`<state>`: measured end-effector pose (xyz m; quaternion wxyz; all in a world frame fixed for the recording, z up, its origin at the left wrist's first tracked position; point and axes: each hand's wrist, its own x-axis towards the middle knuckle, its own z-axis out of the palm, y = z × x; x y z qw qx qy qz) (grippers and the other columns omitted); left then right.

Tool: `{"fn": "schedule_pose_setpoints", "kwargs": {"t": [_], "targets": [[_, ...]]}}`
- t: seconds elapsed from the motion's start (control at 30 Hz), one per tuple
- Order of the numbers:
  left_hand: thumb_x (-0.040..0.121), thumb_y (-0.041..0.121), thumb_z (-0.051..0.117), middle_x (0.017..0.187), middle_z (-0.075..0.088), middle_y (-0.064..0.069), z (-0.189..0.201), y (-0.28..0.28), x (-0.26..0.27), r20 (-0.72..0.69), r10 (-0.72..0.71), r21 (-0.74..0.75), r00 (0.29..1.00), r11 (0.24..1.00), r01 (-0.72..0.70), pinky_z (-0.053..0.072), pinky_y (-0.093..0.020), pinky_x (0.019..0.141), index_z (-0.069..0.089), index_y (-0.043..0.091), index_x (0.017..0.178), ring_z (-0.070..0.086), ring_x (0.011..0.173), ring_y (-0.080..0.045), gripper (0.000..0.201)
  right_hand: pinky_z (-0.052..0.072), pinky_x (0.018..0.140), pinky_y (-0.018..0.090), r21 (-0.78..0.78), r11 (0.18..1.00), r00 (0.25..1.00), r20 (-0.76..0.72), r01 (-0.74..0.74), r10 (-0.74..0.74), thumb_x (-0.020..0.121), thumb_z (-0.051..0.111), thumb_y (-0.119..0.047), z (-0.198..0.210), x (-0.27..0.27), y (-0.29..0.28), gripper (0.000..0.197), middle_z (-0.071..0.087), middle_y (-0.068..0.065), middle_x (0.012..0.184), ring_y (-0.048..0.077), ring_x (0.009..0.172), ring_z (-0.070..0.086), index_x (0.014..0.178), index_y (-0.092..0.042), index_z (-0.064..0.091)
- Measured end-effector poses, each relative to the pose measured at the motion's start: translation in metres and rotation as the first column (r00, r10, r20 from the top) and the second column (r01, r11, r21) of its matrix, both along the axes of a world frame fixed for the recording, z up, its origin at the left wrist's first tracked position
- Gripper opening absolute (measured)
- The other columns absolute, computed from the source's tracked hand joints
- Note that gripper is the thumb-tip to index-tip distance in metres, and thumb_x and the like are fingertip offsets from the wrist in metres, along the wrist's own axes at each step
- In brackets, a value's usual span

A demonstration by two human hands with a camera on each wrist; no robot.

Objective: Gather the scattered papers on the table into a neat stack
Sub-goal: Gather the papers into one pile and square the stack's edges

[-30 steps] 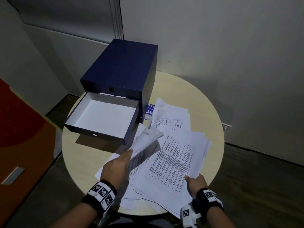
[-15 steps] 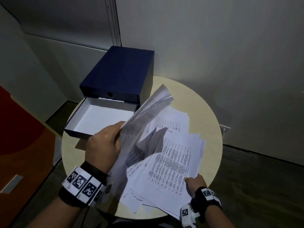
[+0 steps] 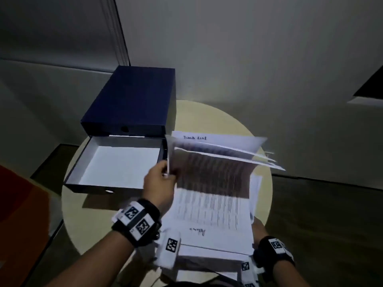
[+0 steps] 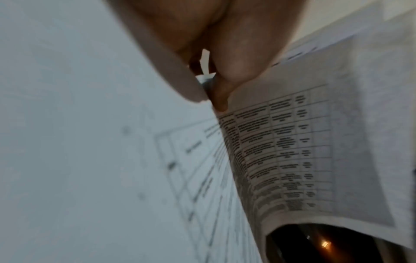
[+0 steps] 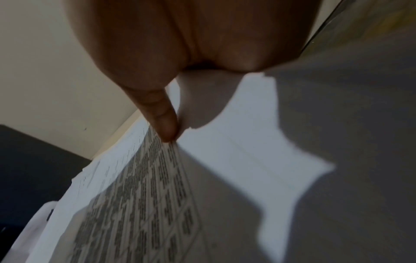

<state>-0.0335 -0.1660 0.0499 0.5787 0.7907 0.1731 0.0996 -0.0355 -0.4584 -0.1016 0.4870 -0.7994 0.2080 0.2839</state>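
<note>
Above the round table, my left hand pinches a bundle of lifted sheets by its left edge. The sheets fan out to the right over the printed pile. In the left wrist view, the fingers clamp the sheet edges beside a printed table page. My right hand holds the pile's near right corner and is mostly hidden behind the paper. Its thumb presses on the printed sheet in the right wrist view.
A dark blue drawer box stands at the table's back left. Its white-lined drawer is pulled out toward me, right beside my left hand. Grey walls close in behind the table. An orange surface lies at the left.
My left hand has lifted its sheets off the table's left side and swung them up and right over the pile. My right hand has stayed at the pile's near right corner.
</note>
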Motion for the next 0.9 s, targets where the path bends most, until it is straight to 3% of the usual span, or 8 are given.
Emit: {"fn": "schedule_pose_setpoints", "kwargs": {"t": [0.07, 0.17, 0.27, 0.33, 0.47, 0.53, 0.73, 0.9], "targets": [[0.092, 0.019, 0.063, 0.093, 0.072, 0.0, -0.039, -0.011, 0.001, -0.153, -0.065, 0.052, 0.986, 0.996, 0.074, 0.053, -0.019, 0.071, 0.068, 0.019, 0.095, 0.067, 0.087, -0.018, 0.005, 0.046, 0.059, 0.025, 0.02, 0.999, 0.999, -0.008, 0.04, -0.039, 0.093, 0.057, -0.018, 0.007, -0.003, -0.004, 0.013, 0.067, 0.0, 0.082, 0.014, 0.068, 0.058, 0.081, -0.019, 0.061], [0.096, 0.026, 0.056, 0.123, 0.063, -0.02, -0.088, -0.018, 0.003, -0.388, -0.071, 0.074, 0.919, 0.991, 0.107, 0.048, -0.04, 0.094, 0.061, 0.005, 0.118, 0.061, 0.113, -0.035, 0.03, 0.052, 0.078, 0.029, 0.095, 0.979, 0.983, -0.036, 0.181, -0.178, 0.09, 0.064, -0.012, -0.003, -0.011, -0.011, 0.025, 0.07, 0.015, 0.118, 0.021, 0.091, 0.067, 0.113, -0.006, 0.067], [0.099, 0.017, 0.047, 0.12, 0.059, -0.026, -0.117, -0.021, 0.006, -0.499, -0.072, 0.095, 0.864, 0.986, 0.137, 0.043, -0.03, 0.086, 0.055, -0.002, 0.113, 0.061, 0.1, -0.035, 0.025, 0.036, 0.107, 0.045, 0.116, 0.921, 0.922, -0.162, 0.372, -0.352, 0.078, 0.067, -0.063, -0.029, -0.015, -0.018, 0.093, 0.04, 0.007, 0.154, 0.029, 0.138, 0.042, 0.15, -0.013, 0.035], [0.099, 0.014, 0.044, 0.114, 0.059, -0.023, -0.129, -0.024, 0.007, -0.537, -0.119, 0.062, 0.835, 0.982, 0.18, 0.044, -0.031, 0.084, 0.054, 0.001, 0.108, 0.059, 0.092, -0.033, 0.018, 0.036, 0.11, 0.046, 0.129, 0.924, 0.926, -0.173, 0.36, -0.337, 0.06, 0.069, -0.08, -0.039, -0.018, -0.017, 0.113, 0.044, 0.003, 0.151, 0.028, 0.138, 0.044, 0.15, -0.019, 0.038], [0.096, 0.023, 0.049, 0.127, 0.062, -0.01, -0.149, -0.028, 0.009, -0.593, -0.329, -0.117, 0.735, 0.938, 0.326, 0.048, -0.046, 0.1, 0.057, 0.02, 0.126, 0.059, 0.115, -0.036, 0.031, 0.052, 0.097, 0.048, 0.043, 0.972, 0.973, -0.021, 0.231, -0.231, 0.041, 0.091, -0.062, -0.06, -0.021, -0.025, 0.103, 0.072, 0.001, 0.117, 0.024, 0.104, 0.069, 0.128, -0.015, 0.061], [0.091, 0.027, 0.058, 0.11, 0.07, -0.006, -0.149, -0.031, 0.009, -0.565, -0.385, -0.122, 0.73, 0.914, 0.388, 0.053, -0.047, 0.093, 0.062, 0.022, 0.115, 0.065, 0.104, -0.032, 0.024, 0.056, 0.083, 0.04, 0.051, 0.971, 0.972, -0.037, 0.233, -0.231, 0.063, 0.09, -0.032, -0.067, -0.021, -0.031, 0.074, 0.073, 0.003, 0.101, 0.023, 0.087, 0.07, 0.126, -0.008, 0.06], [0.093, 0.019, 0.054, 0.112, 0.062, -0.009, -0.147, 0.008, -0.001, -0.496, -0.121, 0.227, 0.86, 0.938, 0.263, 0.041, -0.024, 0.084, 0.058, 0.023, 0.114, 0.061, 0.098, -0.027, 0.021, 0.05, 0.099, 0.052, 0.037, 0.939, 0.938, -0.068, 0.342, -0.339, 0.074, 0.072, -0.011, -0.081, -0.023, -0.039, 0.059, 0.071, 0.009, 0.113, 0.031, 0.101, 0.069, 0.13, -0.009, 0.056], [0.095, 0.045, 0.038, 0.125, 0.064, -0.01, -0.151, 0.077, -0.004, -0.793, 0.196, 0.509, 0.577, 0.733, 0.451, 0.03, -0.038, 0.104, 0.066, 0.02, 0.117, 0.056, 0.117, -0.03, 0.044, 0.05, 0.094, 0.054, 0.049, 0.907, 0.907, -0.079, 0.418, -0.414, 0.077, 0.07, -0.004, -0.066, -0.02, -0.029, 0.043, 0.069, 0.031, 0.106, 0.034, 0.089, 0.069, 0.118, 0.0, 0.06]]}}
